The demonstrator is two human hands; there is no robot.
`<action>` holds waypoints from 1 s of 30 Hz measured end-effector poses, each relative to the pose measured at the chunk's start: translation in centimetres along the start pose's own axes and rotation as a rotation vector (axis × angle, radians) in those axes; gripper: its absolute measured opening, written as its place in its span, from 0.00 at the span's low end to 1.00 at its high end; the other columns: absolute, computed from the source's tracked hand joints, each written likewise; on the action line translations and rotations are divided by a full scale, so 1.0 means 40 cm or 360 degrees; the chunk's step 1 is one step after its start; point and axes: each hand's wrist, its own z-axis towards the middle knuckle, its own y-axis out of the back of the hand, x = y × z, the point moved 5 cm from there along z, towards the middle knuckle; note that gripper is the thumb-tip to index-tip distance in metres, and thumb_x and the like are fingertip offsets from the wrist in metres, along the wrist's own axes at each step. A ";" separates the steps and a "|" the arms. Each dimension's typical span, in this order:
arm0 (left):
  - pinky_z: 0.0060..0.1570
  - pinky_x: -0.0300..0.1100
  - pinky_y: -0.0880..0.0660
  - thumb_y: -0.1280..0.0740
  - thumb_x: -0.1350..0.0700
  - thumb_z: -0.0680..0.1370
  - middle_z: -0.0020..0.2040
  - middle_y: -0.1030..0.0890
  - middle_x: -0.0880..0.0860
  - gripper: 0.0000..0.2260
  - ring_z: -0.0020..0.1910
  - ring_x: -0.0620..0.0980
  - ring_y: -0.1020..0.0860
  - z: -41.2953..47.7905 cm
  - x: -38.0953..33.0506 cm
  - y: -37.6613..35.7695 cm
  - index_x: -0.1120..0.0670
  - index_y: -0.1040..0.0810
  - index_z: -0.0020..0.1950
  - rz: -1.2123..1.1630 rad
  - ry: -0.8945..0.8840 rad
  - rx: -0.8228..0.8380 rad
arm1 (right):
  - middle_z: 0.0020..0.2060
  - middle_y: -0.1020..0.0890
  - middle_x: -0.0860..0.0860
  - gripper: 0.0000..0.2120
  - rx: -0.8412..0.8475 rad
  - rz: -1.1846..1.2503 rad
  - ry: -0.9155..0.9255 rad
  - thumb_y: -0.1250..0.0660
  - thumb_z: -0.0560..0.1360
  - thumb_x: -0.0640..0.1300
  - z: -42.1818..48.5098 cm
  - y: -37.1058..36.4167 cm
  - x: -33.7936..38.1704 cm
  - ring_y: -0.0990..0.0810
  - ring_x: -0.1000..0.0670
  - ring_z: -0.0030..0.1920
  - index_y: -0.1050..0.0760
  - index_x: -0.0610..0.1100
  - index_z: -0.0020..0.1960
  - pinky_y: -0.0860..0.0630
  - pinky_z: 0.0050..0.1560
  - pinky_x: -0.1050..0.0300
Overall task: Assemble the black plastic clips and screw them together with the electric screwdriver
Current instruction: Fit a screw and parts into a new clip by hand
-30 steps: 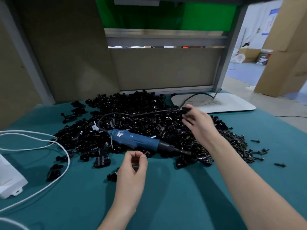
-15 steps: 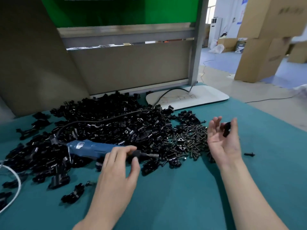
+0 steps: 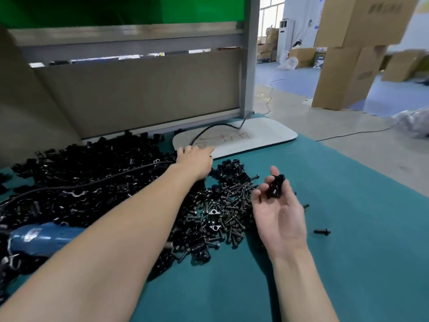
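Note:
A big heap of black plastic clips (image 3: 92, 168) covers the left of the teal mat. My left hand (image 3: 196, 159) reaches across it to its far edge, beside the white tray; the fingers stretch forward onto the clips and their tips are hard to see. My right hand (image 3: 278, 212) is palm up over the mat and pinches one black clip (image 3: 276, 185) between thumb and fingers. The blue electric screwdriver (image 3: 39, 235) lies on the heap at the left, its front end hidden under my left forearm. A pile of black screws (image 3: 222, 205) lies between my hands.
The screwdriver's black cable (image 3: 92, 182) runs over the heap and the white tray (image 3: 267, 135) to the table's back. A loose screw (image 3: 322, 231) lies right of my right hand. A beige partition (image 3: 139, 94) closes the back. Cardboard boxes (image 3: 343, 73) stand on the floor beyond.
My left hand has left the screwdriver area and stretched forward to the far edge of the clip heap. My right hand, with its clip, has drawn back from the heap and turned palm up.

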 end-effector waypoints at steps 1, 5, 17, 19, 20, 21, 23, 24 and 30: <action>0.74 0.58 0.45 0.48 0.53 0.86 0.72 0.27 0.59 0.19 0.72 0.61 0.34 0.017 0.004 -0.012 0.47 0.35 0.78 0.0041 -0.0015 0.0070 | 0.43 0.19 0.51 0.15 0.0012 -0.0002 0.0011 0.42 0.86 0.46 0.002 0.000 0.000 0.21 0.53 0.41 0.22 0.43 0.65 0.24 0.47 0.59; 0.73 0.54 0.41 0.42 0.57 0.85 0.67 0.23 0.55 0.16 0.67 0.58 0.29 0.039 0.015 -0.030 0.48 0.26 0.71 0.0096 -0.0106 -0.0103 | 0.47 0.16 0.51 0.12 0.0059 -0.0013 0.0046 0.39 0.84 0.46 0.005 -0.005 0.000 0.15 0.50 0.47 0.23 0.44 0.63 0.17 0.48 0.57; 0.54 0.31 0.28 0.35 0.54 0.83 0.56 0.21 0.40 0.06 0.54 0.33 0.24 -0.345 0.051 0.070 0.44 0.21 0.57 -0.1346 -0.0253 -0.0760 | 0.65 0.18 0.42 0.21 0.0213 -0.0365 -0.0216 0.34 0.76 0.56 -0.074 -0.060 -0.072 0.21 0.42 0.67 0.21 0.46 0.64 0.24 0.67 0.38; 0.61 0.34 0.30 0.34 0.53 0.82 0.60 0.24 0.41 0.08 0.59 0.36 0.26 -0.462 0.042 0.052 0.46 0.20 0.59 -0.1057 -0.0335 -0.0799 | 0.69 0.21 0.42 0.25 0.0320 -0.0527 -0.0344 0.33 0.74 0.59 -0.117 -0.082 -0.126 0.23 0.42 0.67 0.23 0.48 0.67 0.24 0.66 0.36; 0.63 0.36 0.30 0.34 0.53 0.82 0.62 0.25 0.42 0.08 0.61 0.39 0.26 -0.512 0.039 0.043 0.48 0.20 0.60 -0.0953 -0.0359 -0.0816 | 0.69 0.22 0.41 0.27 0.0398 -0.0563 -0.0415 0.30 0.73 0.59 -0.143 -0.094 -0.156 0.22 0.42 0.65 0.23 0.48 0.68 0.22 0.64 0.37; 0.66 0.39 0.31 0.33 0.54 0.81 0.63 0.25 0.45 0.09 0.63 0.43 0.26 -0.553 0.037 0.031 0.50 0.20 0.61 -0.0885 -0.0362 -0.0818 | 0.69 0.21 0.40 0.29 0.0474 -0.0580 -0.0488 0.25 0.71 0.60 -0.174 -0.104 -0.186 0.21 0.41 0.62 0.22 0.48 0.67 0.21 0.62 0.40; 0.66 0.42 0.31 0.31 0.56 0.80 0.64 0.25 0.48 0.13 0.64 0.48 0.26 -0.620 0.046 0.010 0.51 0.24 0.65 -0.0955 -0.0277 -0.0778 | 0.64 0.18 0.41 0.31 0.0583 -0.0630 -0.0592 0.18 0.65 0.59 -0.233 -0.115 -0.238 0.17 0.42 0.59 0.19 0.49 0.64 0.17 0.58 0.45; 0.64 0.42 0.29 0.31 0.55 0.80 0.63 0.24 0.46 0.17 0.63 0.47 0.25 -0.650 0.059 0.001 0.46 0.29 0.67 -0.1110 -0.0183 -0.0738 | 0.62 0.17 0.42 0.30 0.0601 -0.0661 -0.0610 0.17 0.64 0.58 -0.259 -0.118 -0.257 0.16 0.44 0.58 0.18 0.50 0.62 0.17 0.56 0.48; 0.60 0.42 0.24 0.32 0.49 0.80 0.60 0.22 0.36 0.25 0.59 0.35 0.23 -0.777 0.146 -0.061 0.24 0.39 0.66 -0.1454 -0.0060 -0.0581 | 0.54 0.15 0.41 0.14 0.0509 -0.0900 -0.0686 0.29 0.76 0.45 -0.357 -0.117 -0.322 0.13 0.47 0.47 0.17 0.44 0.60 0.17 0.43 0.55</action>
